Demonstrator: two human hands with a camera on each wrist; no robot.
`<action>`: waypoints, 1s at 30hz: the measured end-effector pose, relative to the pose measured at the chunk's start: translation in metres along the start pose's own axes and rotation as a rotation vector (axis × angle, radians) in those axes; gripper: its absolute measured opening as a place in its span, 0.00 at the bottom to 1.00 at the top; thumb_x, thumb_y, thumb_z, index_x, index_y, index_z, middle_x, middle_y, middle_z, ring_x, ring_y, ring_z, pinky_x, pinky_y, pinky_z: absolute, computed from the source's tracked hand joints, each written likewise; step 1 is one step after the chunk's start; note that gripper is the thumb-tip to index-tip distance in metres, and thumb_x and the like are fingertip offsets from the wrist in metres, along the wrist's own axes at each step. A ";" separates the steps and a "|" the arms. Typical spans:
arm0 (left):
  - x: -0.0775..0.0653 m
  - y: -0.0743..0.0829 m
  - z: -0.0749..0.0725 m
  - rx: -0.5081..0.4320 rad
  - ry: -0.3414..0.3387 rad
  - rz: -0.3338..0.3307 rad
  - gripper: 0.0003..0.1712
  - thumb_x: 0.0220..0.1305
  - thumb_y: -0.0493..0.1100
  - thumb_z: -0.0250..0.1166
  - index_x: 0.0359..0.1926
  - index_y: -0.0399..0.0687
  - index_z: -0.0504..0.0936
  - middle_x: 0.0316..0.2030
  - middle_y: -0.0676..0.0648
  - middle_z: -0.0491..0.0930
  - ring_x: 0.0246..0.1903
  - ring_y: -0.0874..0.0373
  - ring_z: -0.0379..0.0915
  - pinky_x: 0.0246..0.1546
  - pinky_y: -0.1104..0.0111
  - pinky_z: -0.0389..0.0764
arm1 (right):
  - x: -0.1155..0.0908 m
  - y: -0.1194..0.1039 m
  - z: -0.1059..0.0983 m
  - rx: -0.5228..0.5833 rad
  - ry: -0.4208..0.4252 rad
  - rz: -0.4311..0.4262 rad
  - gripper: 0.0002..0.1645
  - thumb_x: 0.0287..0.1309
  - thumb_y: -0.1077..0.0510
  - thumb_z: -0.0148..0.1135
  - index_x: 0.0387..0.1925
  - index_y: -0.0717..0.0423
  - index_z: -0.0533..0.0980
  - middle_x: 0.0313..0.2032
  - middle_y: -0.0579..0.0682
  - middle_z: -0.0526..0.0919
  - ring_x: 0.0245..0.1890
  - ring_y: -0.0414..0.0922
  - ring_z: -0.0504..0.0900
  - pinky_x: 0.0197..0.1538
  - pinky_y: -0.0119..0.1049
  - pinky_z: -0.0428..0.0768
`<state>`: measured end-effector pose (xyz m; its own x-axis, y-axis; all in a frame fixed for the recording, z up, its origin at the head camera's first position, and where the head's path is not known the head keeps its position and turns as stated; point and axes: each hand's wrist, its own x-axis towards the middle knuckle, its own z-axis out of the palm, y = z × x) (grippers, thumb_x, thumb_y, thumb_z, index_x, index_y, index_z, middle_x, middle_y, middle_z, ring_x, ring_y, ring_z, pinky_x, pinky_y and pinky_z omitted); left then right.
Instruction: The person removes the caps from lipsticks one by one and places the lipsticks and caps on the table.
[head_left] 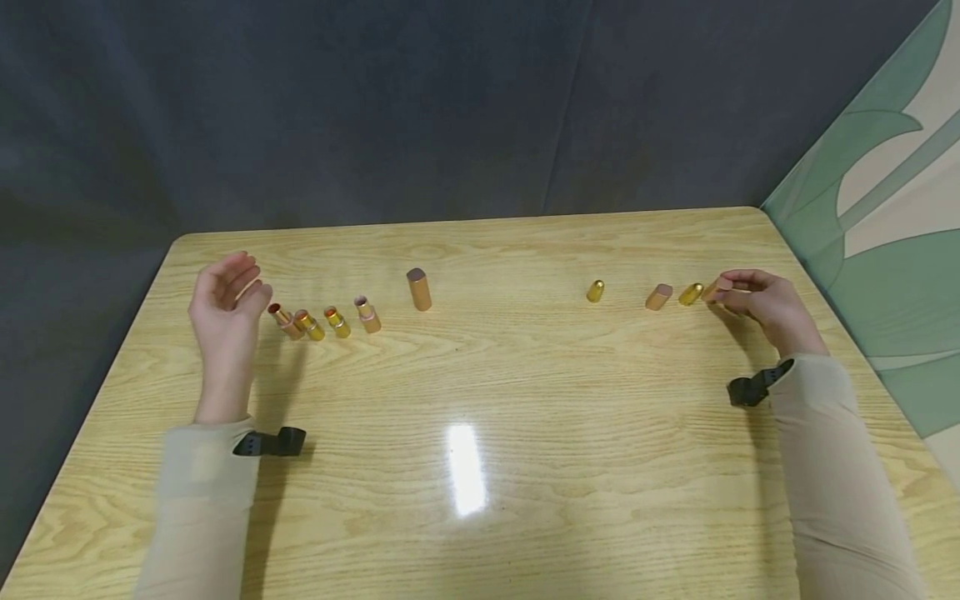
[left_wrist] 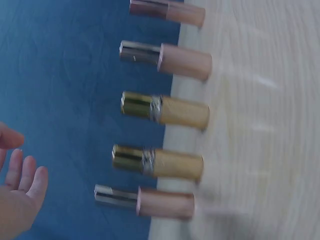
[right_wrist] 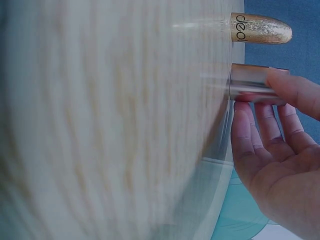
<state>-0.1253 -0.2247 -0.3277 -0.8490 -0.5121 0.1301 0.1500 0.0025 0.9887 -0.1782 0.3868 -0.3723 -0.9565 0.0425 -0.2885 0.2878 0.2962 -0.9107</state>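
Note:
My right hand (head_left: 776, 308) pinches a rose-gold lipstick cap (right_wrist: 245, 85) between thumb and fingers at the table's right side. The cap stands upright, its base at the tabletop. Beside it are a gold bullet-shaped cap (head_left: 691, 294), another rose-gold cap (head_left: 659, 297) and a second gold cap (head_left: 596, 291). My left hand (head_left: 225, 304) hovers at the left with loosely bent fingers, holding nothing. Just right of it stand several uncapped lipsticks: rose-gold tubes (head_left: 367, 315) at the ends of the row and gold tubes (left_wrist: 180, 112) between them.
A taller rose-gold lipstick tube (head_left: 420, 290) stands upright right of the row. The wooden table (head_left: 525, 400) reflects a bright light patch. Behind it hangs a dark blue cloth (head_left: 375, 108); a green leaf-patterned surface (head_left: 900, 275) lies beyond the right edge.

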 end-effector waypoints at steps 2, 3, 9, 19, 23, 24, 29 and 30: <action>-0.003 0.002 0.006 -0.026 -0.004 0.030 0.21 0.57 0.23 0.57 0.47 0.48 0.77 0.43 0.54 0.76 0.47 0.62 0.73 0.49 0.79 0.75 | 0.000 0.000 0.000 -0.009 -0.002 0.002 0.10 0.63 0.60 0.59 0.41 0.41 0.73 0.31 0.27 0.79 0.33 0.24 0.80 0.39 0.17 0.78; -0.004 0.003 0.009 -0.026 -0.013 0.043 0.20 0.57 0.23 0.57 0.46 0.49 0.77 0.42 0.54 0.76 0.47 0.62 0.73 0.48 0.79 0.75 | 0.000 0.000 0.000 -0.009 -0.004 0.002 0.10 0.63 0.61 0.59 0.41 0.41 0.73 0.31 0.27 0.79 0.33 0.24 0.80 0.39 0.17 0.78; -0.014 0.006 0.028 0.018 -0.125 0.075 0.20 0.60 0.24 0.55 0.47 0.51 0.76 0.44 0.55 0.76 0.47 0.62 0.73 0.50 0.79 0.74 | 0.000 0.000 -0.001 0.061 -0.022 0.005 0.10 0.62 0.63 0.59 0.42 0.46 0.73 0.31 0.30 0.81 0.33 0.27 0.81 0.37 0.18 0.78; -0.026 0.002 0.061 0.213 -0.383 0.047 0.22 0.63 0.27 0.54 0.59 0.34 0.69 0.49 0.54 0.73 0.49 0.67 0.70 0.54 0.77 0.73 | 0.000 0.001 -0.003 0.024 -0.023 0.015 0.11 0.63 0.62 0.59 0.46 0.49 0.70 0.32 0.29 0.80 0.33 0.26 0.81 0.38 0.17 0.78; -0.028 -0.002 0.070 0.269 -0.474 0.035 0.23 0.63 0.27 0.54 0.60 0.33 0.68 0.55 0.40 0.72 0.54 0.58 0.69 0.59 0.68 0.72 | -0.001 0.001 -0.002 0.049 -0.019 0.006 0.10 0.62 0.61 0.60 0.43 0.46 0.73 0.32 0.30 0.80 0.33 0.26 0.81 0.38 0.17 0.78; -0.028 -0.003 0.073 0.287 -0.492 0.034 0.23 0.63 0.28 0.55 0.60 0.33 0.68 0.56 0.37 0.71 0.55 0.54 0.69 0.60 0.65 0.72 | -0.001 0.001 -0.003 0.077 -0.022 0.006 0.10 0.61 0.62 0.60 0.42 0.46 0.73 0.32 0.31 0.80 0.33 0.26 0.81 0.37 0.18 0.78; -0.024 -0.007 0.082 0.369 -0.567 0.033 0.22 0.65 0.31 0.56 0.60 0.36 0.70 0.57 0.36 0.71 0.59 0.43 0.68 0.63 0.55 0.70 | -0.001 0.001 -0.003 0.140 -0.025 0.007 0.11 0.60 0.64 0.61 0.40 0.46 0.74 0.31 0.32 0.81 0.32 0.27 0.81 0.36 0.18 0.78; -0.023 -0.009 0.084 0.381 -0.577 0.034 0.22 0.65 0.31 0.57 0.60 0.37 0.70 0.57 0.36 0.71 0.59 0.43 0.67 0.63 0.54 0.70 | -0.001 0.001 -0.004 0.134 -0.026 0.007 0.11 0.60 0.64 0.61 0.41 0.47 0.73 0.31 0.32 0.81 0.32 0.27 0.81 0.36 0.18 0.78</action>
<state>-0.1496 -0.1402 -0.3331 -0.9966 0.0322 0.0758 0.0824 0.3660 0.9270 -0.1772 0.3905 -0.3714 -0.9534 0.0190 -0.3012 0.3000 0.1658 -0.9394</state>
